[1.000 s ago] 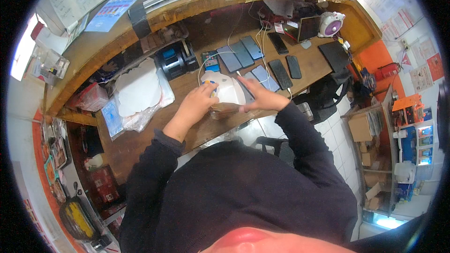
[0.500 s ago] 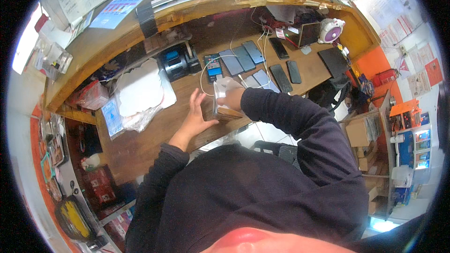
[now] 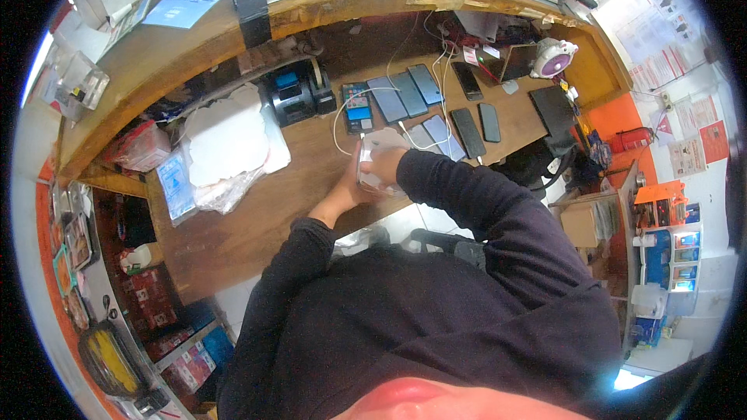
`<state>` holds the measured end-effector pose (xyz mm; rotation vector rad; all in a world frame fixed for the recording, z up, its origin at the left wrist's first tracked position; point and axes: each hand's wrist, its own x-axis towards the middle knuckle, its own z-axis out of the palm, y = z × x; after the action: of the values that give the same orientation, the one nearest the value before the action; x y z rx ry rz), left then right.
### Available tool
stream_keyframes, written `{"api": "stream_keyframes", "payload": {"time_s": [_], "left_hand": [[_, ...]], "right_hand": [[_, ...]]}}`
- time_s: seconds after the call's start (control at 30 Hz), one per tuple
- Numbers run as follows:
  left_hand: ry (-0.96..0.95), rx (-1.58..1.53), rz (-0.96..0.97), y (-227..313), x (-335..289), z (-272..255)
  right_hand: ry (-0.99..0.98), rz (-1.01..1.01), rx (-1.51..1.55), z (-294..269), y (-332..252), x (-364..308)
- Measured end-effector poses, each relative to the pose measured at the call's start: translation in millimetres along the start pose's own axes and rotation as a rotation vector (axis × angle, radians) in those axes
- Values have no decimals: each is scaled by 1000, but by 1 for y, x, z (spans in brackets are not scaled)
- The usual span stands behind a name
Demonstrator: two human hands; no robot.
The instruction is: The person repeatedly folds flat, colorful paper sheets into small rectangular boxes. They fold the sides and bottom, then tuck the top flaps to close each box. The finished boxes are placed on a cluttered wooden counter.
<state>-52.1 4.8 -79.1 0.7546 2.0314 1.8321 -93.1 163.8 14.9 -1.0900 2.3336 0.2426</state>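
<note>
Pale, whitish flat thing (image 3: 375, 157), phone-shaped and possibly wrapped in clear film, sits between both hands at the near edge of the wooden bench (image 3: 257, 210). Right hand (image 3: 387, 162) lies over its top, fingers curled down on it; left hand (image 3: 348, 193) grips from the near-left side, partly hidden under the right wrist. Both hands closed on the same piece; how tight, cannot tell.

Beyond the hands: a row of dark phones (image 3: 405, 93) laid flat side by side, more of them past the right hand toward the far right (image 3: 470, 131). A white cable (image 3: 342, 113) loops from a lit phone (image 3: 359, 105) just beyond the hands. Further left of that, a small black printer-like box (image 3: 296, 97). Well to the left of the left hand, a heap of white sheets and clear bags (image 3: 229, 144).

Judgement on progress: the piece is in hand and being worked, not set down. Several phones lie bare on the bench, so the one in hand looks like one among many; the bulk seems untouched. Whether the film is going on or coming off cannot be told.
</note>
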Motion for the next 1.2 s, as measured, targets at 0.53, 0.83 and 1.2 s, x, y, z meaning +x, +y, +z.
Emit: {"api": "stream_keyframes", "payload": {"time_s": [0.53, 0.83, 1.2], "left_hand": [[140, 39, -173, 34, -27, -11], [392, 1151, -798, -5, -94, -193], [411, 466, -515, -56, -118, -253]], "right_hand": [[-172, -143, 532, -9, -13, -35], [826, 38, 1029, -87, -82, -151], [756, 101, 1172, -73, -89, -160]]}}
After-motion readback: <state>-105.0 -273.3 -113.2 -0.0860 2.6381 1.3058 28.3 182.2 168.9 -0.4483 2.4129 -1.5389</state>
